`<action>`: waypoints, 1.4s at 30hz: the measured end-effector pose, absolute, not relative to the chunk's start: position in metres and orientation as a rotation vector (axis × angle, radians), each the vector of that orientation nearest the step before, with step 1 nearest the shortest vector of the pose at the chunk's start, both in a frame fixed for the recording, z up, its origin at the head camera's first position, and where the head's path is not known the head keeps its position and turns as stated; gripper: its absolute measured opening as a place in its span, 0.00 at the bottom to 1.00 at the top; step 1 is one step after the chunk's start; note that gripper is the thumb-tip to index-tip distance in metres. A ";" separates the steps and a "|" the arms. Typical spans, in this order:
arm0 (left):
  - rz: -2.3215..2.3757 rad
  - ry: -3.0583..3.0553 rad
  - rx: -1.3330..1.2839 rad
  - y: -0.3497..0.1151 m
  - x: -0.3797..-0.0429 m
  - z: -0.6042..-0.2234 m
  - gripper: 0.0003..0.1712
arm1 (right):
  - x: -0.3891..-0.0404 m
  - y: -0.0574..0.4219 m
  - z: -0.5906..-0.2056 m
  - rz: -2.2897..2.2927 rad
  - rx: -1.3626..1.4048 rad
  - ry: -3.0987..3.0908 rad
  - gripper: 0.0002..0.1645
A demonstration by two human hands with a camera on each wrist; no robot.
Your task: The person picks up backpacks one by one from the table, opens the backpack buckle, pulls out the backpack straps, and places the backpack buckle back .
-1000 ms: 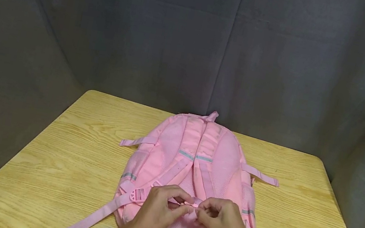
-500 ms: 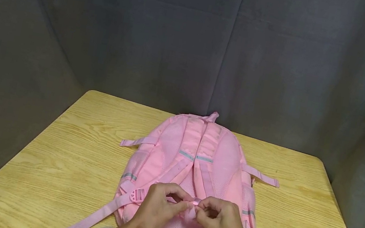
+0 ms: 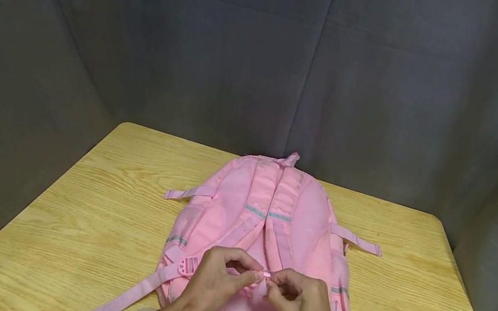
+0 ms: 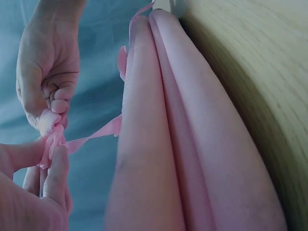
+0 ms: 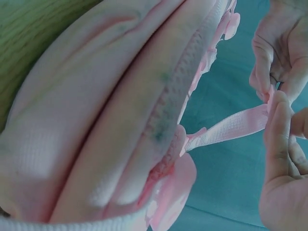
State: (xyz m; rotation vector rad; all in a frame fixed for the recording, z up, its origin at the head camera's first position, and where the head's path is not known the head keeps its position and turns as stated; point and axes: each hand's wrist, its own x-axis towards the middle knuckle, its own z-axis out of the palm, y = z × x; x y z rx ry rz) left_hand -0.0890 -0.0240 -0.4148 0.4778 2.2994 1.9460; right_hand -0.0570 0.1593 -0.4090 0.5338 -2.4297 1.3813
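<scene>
A pink backpack [image 3: 309,210] lies on the table with its shoulder straps facing up. Above its lower half, my left hand [image 3: 217,280] pinches a pink plastic strap buckle [image 4: 54,143] between thumb and fingertips. Opposite it, my right hand [image 3: 303,301] pinches the pink webbing strap [image 5: 236,129] right at the buckle, fingertips almost meeting the left ones. In the right wrist view, the webbing runs taut from the bag's side up to the hands. Fingers cover much of the buckle.
Another webbing strap [image 3: 123,300] trails from an adjuster buckle [image 3: 188,266] over the wooden table [image 3: 70,207] toward the front left. Short side straps [image 3: 356,239] stick out on both sides. A dark grey curtain [image 3: 196,57] hangs behind and around the table.
Both hands stay over the same spot, with small finger movements. The webbing and buckle between them have shifted slightly, and less of the buckle shows between the fingertips.
</scene>
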 end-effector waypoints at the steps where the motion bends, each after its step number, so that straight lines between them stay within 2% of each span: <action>1: 1.946 2.298 0.469 -0.024 -0.089 -0.415 0.03 | -0.056 0.159 -0.409 1.380 0.530 -2.424 0.11; 6: 1.947 2.291 0.442 -0.023 -0.088 -0.414 0.02 | -0.054 0.158 -0.409 1.379 0.521 -2.390 0.10; 13: 1.928 2.283 0.455 -0.025 -0.091 -0.414 0.02 | -0.056 0.158 -0.410 1.328 0.536 -2.379 0.14; 25: 1.775 2.489 0.661 -0.028 -0.090 -0.415 0.06 | -0.059 0.161 -0.406 1.329 0.444 -2.518 0.09; 33: 1.710 2.637 0.799 -0.025 -0.085 -0.417 0.04 | -0.058 0.162 -0.401 1.317 0.415 -2.625 0.09; 42: 1.691 2.645 0.783 -0.024 -0.082 -0.419 0.04 | -0.056 0.165 -0.400 1.313 0.510 -2.733 0.07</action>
